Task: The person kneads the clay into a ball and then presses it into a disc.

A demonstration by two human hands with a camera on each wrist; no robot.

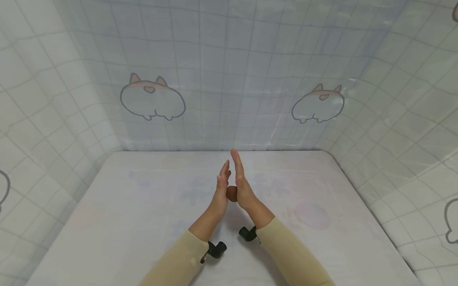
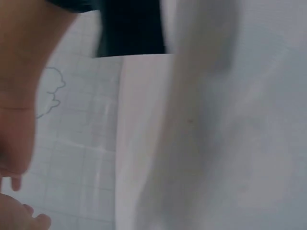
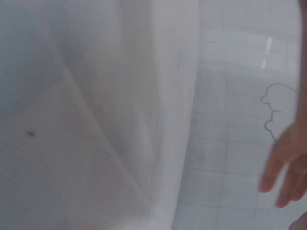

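Note:
Between the two palms, near their heels, sits a small brown ball of a material I cannot tell. My left hand presses it from the left with fingers extended up and away. From the other side the palm of my right hand presses on it, fingers straight and reaching farther forward. The fingertips stand apart. Both hands appear raised over the white table. In the left wrist view, part of a hand shows at the left edge; fingers show at the right edge of the right wrist view. The ball is not visible in either.
Small black wrist cameras hang below the cream sleeves. A grid-patterned curtain with cartoon animal drawings stands behind the table and along both sides. A tiny dark speck marks the white surface.

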